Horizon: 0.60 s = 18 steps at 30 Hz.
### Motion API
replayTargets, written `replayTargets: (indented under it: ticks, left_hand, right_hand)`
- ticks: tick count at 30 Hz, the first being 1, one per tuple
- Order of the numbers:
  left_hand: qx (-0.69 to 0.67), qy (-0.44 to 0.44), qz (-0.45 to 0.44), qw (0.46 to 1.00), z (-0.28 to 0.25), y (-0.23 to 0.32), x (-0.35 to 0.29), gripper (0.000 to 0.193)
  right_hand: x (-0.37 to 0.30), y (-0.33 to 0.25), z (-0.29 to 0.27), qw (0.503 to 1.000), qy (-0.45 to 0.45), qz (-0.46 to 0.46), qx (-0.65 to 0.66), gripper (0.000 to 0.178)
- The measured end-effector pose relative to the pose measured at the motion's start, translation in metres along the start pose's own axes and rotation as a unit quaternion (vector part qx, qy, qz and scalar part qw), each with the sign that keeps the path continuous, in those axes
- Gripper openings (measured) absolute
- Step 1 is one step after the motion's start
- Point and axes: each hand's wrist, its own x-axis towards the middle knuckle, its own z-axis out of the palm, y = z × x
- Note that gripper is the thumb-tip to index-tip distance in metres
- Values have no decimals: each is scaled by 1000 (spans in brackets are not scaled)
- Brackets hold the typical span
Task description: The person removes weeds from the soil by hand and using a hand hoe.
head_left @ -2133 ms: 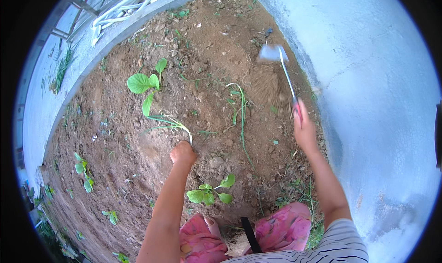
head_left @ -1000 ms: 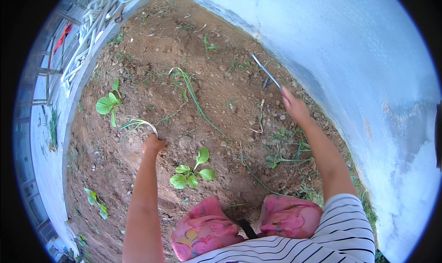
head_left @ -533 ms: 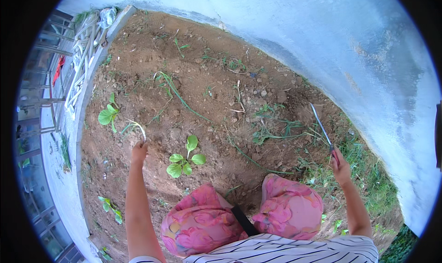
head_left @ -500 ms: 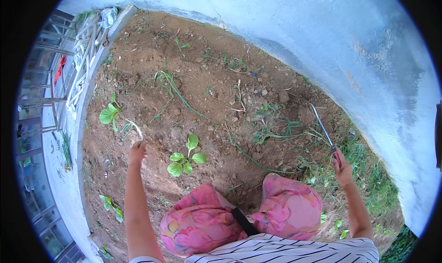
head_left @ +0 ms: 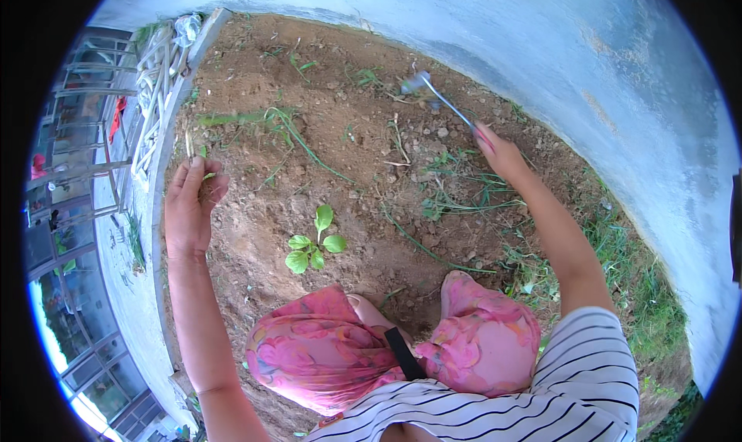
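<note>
My left hand (head_left: 193, 202) is at the left of the soil bed, fingers closed on a pale stalk (head_left: 189, 138) that sticks up past the fingertips. It hides most of a leafy green seedling beneath it. A blurred green streak (head_left: 232, 119) lies just beyond the hand; whether it belongs to the stalk is unclear. Over the far right soil, my right hand (head_left: 501, 154) grips a small hand hoe (head_left: 450, 105) by its red handle. Its thin metal shaft points far left, and the blurred head is raised near the wall. Another broad-leaved seedling (head_left: 313, 242) stands between my arms.
A pale blue wall (head_left: 618, 78) curves along the far and right sides. The concrete edging (head_left: 171, 102) bounds the soil at left, with white pipes (head_left: 157, 94) beyond. Long green stalks (head_left: 325, 167) and weeds (head_left: 618, 268) lie about. My knees (head_left: 495, 334) are in pink cloth.
My left hand has moved farther out and left with the pale stalk, over the left seedling. My right hand has swung the hoe up and inward from the right-side weeds.
</note>
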Motion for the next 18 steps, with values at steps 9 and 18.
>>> replayTargets:
  ticks: [9, 18]
  left_hand:
    - [308, -363, 150, 866, 155, -165, 31, 22]
    - [502, -446, 514, 533, 263, -213, -39, 14]
  right_hand:
    - [-308, 72, -76, 982, 43, 184, 18, 46]
    - [-379, 47, -97, 923, 57, 382, 7, 19]
